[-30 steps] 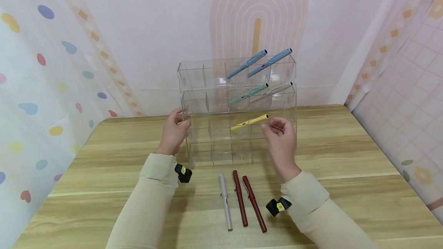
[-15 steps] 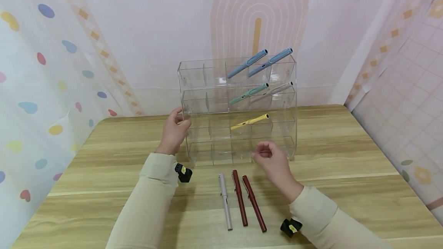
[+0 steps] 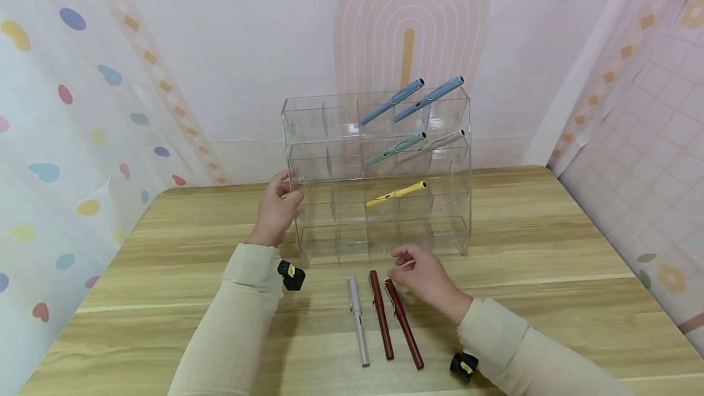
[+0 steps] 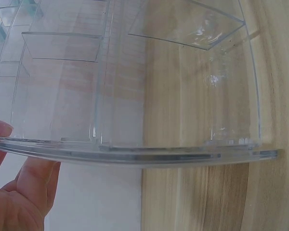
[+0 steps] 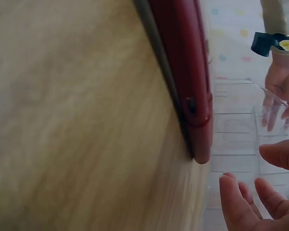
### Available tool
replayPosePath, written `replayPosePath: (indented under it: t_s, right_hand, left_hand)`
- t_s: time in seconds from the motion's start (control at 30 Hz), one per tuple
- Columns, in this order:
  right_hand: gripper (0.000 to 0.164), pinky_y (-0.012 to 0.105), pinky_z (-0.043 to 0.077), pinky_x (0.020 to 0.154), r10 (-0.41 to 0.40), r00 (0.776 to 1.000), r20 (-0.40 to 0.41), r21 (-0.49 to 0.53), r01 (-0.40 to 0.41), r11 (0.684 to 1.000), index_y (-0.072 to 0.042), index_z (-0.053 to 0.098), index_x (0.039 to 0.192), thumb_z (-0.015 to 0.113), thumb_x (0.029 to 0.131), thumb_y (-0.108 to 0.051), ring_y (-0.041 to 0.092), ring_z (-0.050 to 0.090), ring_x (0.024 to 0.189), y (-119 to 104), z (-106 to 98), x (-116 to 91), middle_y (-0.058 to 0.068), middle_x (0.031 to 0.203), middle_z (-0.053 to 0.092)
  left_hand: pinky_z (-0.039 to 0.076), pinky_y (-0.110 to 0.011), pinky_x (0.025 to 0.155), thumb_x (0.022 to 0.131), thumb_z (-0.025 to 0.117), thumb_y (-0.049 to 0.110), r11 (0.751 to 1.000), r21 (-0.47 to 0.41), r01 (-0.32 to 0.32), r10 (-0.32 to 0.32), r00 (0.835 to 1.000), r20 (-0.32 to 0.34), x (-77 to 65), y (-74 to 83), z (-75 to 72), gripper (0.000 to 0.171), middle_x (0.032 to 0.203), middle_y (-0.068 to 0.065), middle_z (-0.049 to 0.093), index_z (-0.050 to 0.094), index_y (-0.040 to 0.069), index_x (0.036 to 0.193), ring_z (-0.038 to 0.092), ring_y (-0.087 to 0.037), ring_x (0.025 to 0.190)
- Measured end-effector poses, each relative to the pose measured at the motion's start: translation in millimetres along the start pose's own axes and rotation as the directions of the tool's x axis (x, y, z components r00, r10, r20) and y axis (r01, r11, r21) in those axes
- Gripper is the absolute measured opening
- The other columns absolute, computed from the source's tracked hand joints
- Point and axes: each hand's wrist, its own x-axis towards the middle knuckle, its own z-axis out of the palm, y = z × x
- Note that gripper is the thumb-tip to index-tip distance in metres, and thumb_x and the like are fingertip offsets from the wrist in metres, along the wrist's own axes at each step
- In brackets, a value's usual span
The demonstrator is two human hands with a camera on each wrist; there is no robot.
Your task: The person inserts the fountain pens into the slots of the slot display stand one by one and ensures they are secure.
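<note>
A clear acrylic pen rack (image 3: pixel 352 231) with tiered compartments stands on the table. My left hand (image 3: pixel 277 209) holds its left side panel (image 4: pixel 173 156), thumb on one face and fingers on the other. My right hand (image 3: pixel 426 277) is just above the cap end of the right-hand dark red pen (image 3: pixel 404 324); its thumb and fingers are apart with nothing between them in the right wrist view. Beside that pen lie another dark red pen (image 3: pixel 381 316) and a pale grey-lilac pen (image 3: pixel 358 321), roughly side by side.
Leaning in the rack are two blue pens (image 3: pixel 393 101) in the top tier. A green pen (image 3: pixel 395 150) and a pale greyish pen (image 3: pixel 440 144) sit one tier lower, a yellow pen (image 3: pixel 396 194) below them. Behind the wooden table (image 3: pixel 555 298) hangs a patterned curtain.
From beside the yellow pen, my right hand has come down and toward me, to the cap end of the right dark red pen. The left hand stays at the rack.
</note>
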Motion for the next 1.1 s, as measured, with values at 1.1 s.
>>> replayPosePath:
  t_s: [1.1]
  right_hand:
    - [0.020,0.033,0.047,0.070,0.010,0.975,0.221,-0.341,0.068,0.937,-0.002,0.066,0.092,0.070,0.073,0.004,0.017,0.051,0.074,0.2,12.7,7.4,0.003,0.082,0.061]
  left_hand:
    - [0.041,-0.026,0.069,0.093,0.045,0.006,1.000,0.017,-0.001,0.001,1.000,0.004,0.3,-0.4,-0.8,0.058,0.130,-0.018,0.048,0.033,0.012,0.149,0.050,-0.024,0.104]
